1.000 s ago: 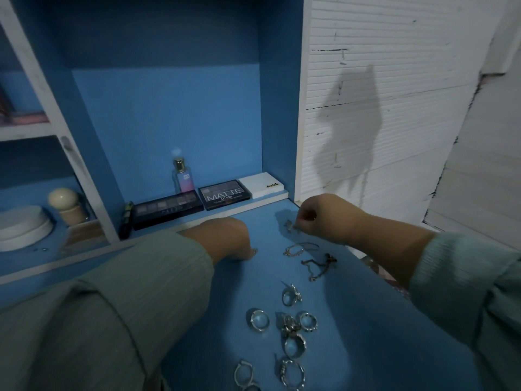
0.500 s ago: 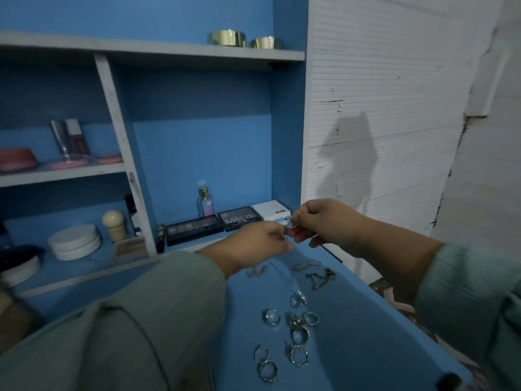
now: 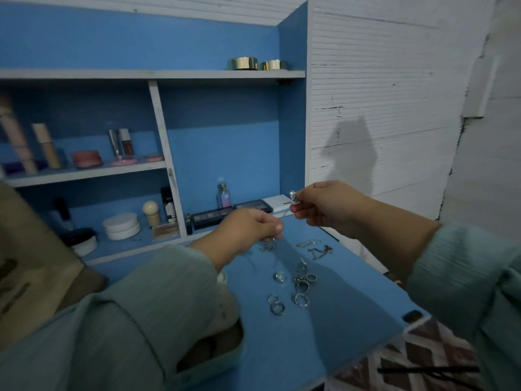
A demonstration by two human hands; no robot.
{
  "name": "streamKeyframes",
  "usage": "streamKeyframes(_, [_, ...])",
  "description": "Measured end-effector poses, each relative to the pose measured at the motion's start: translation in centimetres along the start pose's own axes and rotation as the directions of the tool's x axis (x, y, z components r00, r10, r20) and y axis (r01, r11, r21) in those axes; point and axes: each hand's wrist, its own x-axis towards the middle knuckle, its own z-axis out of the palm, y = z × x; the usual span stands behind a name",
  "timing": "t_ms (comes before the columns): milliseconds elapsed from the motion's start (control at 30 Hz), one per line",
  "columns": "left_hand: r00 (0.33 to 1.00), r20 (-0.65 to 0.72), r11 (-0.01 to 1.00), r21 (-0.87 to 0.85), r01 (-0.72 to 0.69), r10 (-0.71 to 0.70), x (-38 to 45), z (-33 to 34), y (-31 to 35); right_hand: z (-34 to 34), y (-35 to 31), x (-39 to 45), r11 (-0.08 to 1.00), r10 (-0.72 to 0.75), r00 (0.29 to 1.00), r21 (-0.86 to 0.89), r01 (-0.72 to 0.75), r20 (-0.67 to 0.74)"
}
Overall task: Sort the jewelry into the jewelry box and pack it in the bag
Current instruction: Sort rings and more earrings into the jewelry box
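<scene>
blue table [image 3: 352, 300] strewn with rings [image 3: 302, 280], against blue shelves [image 3: 158, 74].

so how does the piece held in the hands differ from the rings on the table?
The held piece is lifted, pinched by the right hand and the left hand; the rings lie loose on the blue table. It has a thin strand; they are closed bands. Both look silver.

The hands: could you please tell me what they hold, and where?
A thin silver chain: the right hand pinches its pendant end, the left hand its other end.
</scene>
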Motion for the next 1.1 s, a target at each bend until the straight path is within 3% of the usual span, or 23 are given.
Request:
streamKeyframes(233, [0.999,-0.042,0.994,-0.108,0.014,-0.019,-4.1,-0.9,0.9,1.0,1.0,-2.5,0.98,0.074,0.997,0.186,-0.073,-0.002])
streamKeyframes(400, [0.995,-0.091,0.992,-0.121,0.024,-0.036,-6.2,-2.2,0.9,2.6,1.7,-3.5,0.975,0.084,0.996,0.206,-0.084,0.007])
streamKeyframes(667, [0.988,-0.143,0.993,-0.105,0.048,-0.063,-8.0,-4.4,-0.6,5.8,2.5,-3.8,0.909,0.037,0.995,0.411,-0.073,0.095])
streamKeyframes(833, [0.969,-0.218,0.966,-0.252,0.061,-0.119,-8.1,-5.8,-1.6,8.3,3.2,-2.7,0.86,-0.03,0.989,0.508,-0.049,0.145])
streamKeyframes(1100, [0.944,-0.29,0.864,-0.504,-0.008,-0.16,-7.2,-8.3,-1.5,11.5,3.7,0.0,0.957,-0.094,0.958,0.288,0.012,0.271])
